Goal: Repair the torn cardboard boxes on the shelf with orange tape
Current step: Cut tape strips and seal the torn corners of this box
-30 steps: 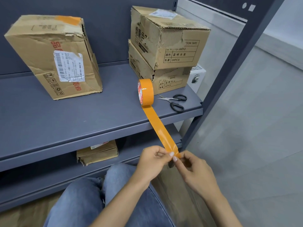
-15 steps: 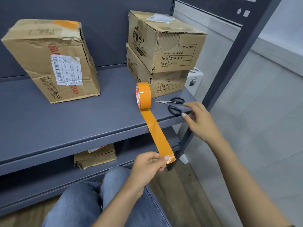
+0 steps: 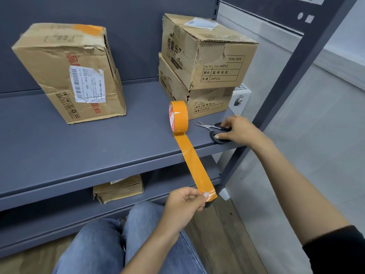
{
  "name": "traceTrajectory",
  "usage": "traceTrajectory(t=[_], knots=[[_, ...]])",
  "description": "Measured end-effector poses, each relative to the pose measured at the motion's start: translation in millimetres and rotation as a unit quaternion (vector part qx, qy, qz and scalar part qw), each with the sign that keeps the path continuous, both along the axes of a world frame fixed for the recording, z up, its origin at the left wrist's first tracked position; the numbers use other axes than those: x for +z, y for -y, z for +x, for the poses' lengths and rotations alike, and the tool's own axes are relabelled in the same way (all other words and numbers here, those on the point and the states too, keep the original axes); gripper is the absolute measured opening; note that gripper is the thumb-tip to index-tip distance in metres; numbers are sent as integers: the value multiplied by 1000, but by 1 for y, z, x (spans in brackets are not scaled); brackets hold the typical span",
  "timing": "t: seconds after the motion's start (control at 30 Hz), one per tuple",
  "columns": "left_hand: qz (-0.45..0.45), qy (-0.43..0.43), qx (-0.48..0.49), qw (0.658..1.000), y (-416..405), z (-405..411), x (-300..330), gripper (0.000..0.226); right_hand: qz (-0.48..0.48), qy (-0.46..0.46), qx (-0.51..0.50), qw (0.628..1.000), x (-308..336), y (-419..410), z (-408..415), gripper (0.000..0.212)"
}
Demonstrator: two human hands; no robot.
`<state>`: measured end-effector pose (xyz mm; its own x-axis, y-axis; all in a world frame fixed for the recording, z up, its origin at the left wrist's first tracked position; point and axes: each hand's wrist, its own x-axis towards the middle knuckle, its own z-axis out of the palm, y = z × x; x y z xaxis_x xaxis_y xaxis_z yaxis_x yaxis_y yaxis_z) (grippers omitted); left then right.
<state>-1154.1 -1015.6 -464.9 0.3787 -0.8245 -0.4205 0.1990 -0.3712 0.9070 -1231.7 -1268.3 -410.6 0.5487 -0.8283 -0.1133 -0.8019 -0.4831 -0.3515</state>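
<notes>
The left hand (image 3: 183,202) pinches the free end of the orange strip (image 3: 194,165), drawn taut off the tape roll (image 3: 178,116) standing on edge near the shelf (image 3: 79,147) front. The right hand (image 3: 238,131) closes on the scissors (image 3: 216,131) lying just right of the roll. Cutting is the step in hand; next, lift the scissors and snip near the roll. The 3 torn boxes wait: 1 far left (image 3: 67,74), 2 stacked far right (image 3: 205,50).

Grey shelf (image 3: 98,147): torn boxes (image 3: 69,76), tape roll (image 3: 178,118), scissors (image 3: 212,128).
</notes>
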Motion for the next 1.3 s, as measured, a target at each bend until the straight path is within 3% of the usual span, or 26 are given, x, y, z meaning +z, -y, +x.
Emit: traceTrajectory(t=[0.17, 0.27, 0.37, 0.53, 0.8, 1.13, 1.3], knots=[[22, -10, 12, 1000, -1, -1, -10, 11, -61, -2, -5, 998, 5, -19, -18, 44], [26, -13, 20, 999, -2, -1, -14, 11, 13, 71, 14, 997, 5, -30, -33, 37], [28, -12, 21, 999, -1, -2, -17, 11, 100, 71, 70, 990, 6, -40, -48, 28], [20, -21, 14, 999, 3, -5, -18, 11, 275, -17, 131, 952, 3, -45, -59, 44], [16, -17, 5, 1000, 2, -3, -19, 16, 366, -20, 150, 918, 1, -42, -35, 61], [18, -32, 1, 999, 2, -1, -21, 9, 391, -28, 161, 906, -10, -36, -26, 42], [28, -31, -8, 999, 1, 1, -22, 8, 361, -16, 167, 917, -11, -35, -28, 61]])
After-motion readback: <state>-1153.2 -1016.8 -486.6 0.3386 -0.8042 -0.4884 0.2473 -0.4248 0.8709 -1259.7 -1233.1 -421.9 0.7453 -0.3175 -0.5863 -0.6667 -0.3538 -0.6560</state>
